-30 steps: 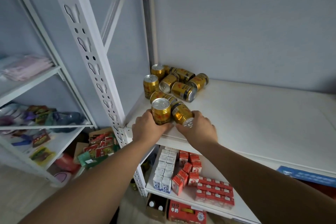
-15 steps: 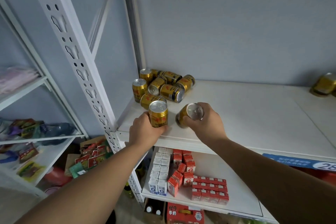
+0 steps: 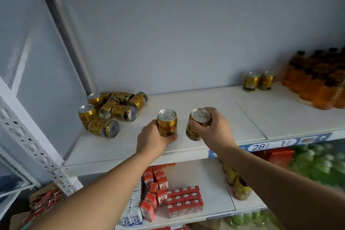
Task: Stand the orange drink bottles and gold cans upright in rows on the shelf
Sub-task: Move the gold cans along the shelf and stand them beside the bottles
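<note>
The left hand (image 3: 151, 141) wraps 1 upright gold can (image 3: 166, 123) low on its side. The right hand (image 3: 214, 129) clasps a tilted can (image 3: 197, 124) near its rim. Both are at the front of the shelf (image 3: 205, 102). A heap of cans (image 3: 112, 110) lies at 10 o'clock. They look rigid, smooth and probably heavy, so grip mid-body.

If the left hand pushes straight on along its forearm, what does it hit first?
Probably nothing before the back wall: ahead of the left hand and its can lies bare shelf. The two upright cans stand further right; depth unclear.
</note>
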